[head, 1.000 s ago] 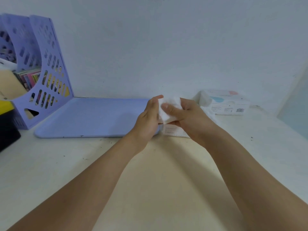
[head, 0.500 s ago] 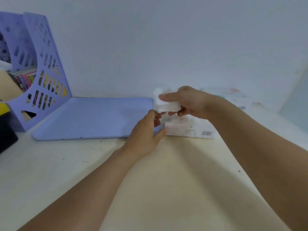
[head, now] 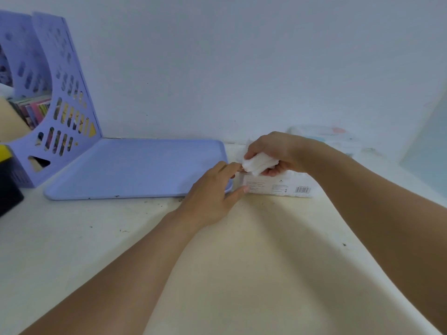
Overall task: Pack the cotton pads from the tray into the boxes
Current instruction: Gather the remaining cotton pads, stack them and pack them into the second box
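Note:
My right hand grips a small stack of white cotton pads just above the left end of a white box with a barcode on its front. My left hand rests at that box's left end, thumb against the front corner and fingertips touching the top edge near the pads. The lilac tray lies flat to the left of the box, and no pads show on it. A second white box with pink and blue marks sits blurred behind my right wrist.
A lilac perforated file holder with books stands at the far left, against the tray. A black and yellow object sits at the left edge. The wall runs close behind the tray and boxes. A pale panel stands at the right.
My right hand has lowered the pads from above the box down to its left end. My left hand has stayed at the box's left corner, fingers reaching toward the pads.

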Demonstrator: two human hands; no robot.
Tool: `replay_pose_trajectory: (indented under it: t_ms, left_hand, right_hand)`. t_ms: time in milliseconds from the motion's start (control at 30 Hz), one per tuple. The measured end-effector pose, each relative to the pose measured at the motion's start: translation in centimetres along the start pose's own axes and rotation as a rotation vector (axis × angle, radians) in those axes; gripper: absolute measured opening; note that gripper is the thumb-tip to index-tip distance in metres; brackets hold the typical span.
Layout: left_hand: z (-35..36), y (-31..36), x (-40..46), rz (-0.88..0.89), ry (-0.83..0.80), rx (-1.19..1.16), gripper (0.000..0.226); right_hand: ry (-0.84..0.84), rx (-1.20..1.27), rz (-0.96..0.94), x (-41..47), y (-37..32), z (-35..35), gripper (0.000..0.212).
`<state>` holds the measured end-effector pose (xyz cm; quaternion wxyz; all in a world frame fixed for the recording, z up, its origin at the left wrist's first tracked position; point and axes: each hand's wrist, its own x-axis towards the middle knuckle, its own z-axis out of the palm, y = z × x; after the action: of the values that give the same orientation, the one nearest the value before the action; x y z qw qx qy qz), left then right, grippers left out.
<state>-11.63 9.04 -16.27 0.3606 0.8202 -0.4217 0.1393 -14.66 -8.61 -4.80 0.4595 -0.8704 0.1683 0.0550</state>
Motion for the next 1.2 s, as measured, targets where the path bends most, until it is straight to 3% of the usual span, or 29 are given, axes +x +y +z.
replay_pose_trajectory:
  t_ms: [133,267,533,700,833,900,1067,1200]
  left_hand:
    - [-0.1,0.4,0.1,0.034,0.038,0.029,0.024]
    - [-0.2,0.9,0.2,0.05,0.067,-0.003,0.013]
    - [-0.2,1.2,0.2,0.051,0.063,-0.008,0.013]
    - [-0.2,1.2,0.1,0.062,0.025,-0.042,0.014]
    - [-0.2,1.0,0.1,0.061,0.024,-0.051,0.006]
    - [-0.4,0.9,0.1,0.047,0.042,-0.067,0.005]
    - [-0.7,1.2,0.1,0.025,0.045,-0.086,0.009]
    - [-0.6,1.0,0.2,0.001,0.057,-0.094,0.01]
  right_hand:
    - [0.071,-0.269,0.025,0.3,-0.3,0.2,0.017]
    - [0.021,-0.555,0.015,0.3,-1.2,0.2,0.023]
    - [-0.131,-1.04,-0.002,1.5,-2.8,2.4,0.019]
    - [-0.202,-0.941,0.045,2.1,-2.3,1.6,0.008]
    - [-0.386,-0.399,0.059,1.3,-1.8,-0.5,0.014]
    - [-0.438,-0.289,0.03,0.8,-1.0,-1.1,0.023]
    - [-0.429,-0.35,0.012,0.7,0.3,-1.2,0.033]
    - [-0.416,-0.543,0.011,1.1,-0.6,-0.7,0.036]
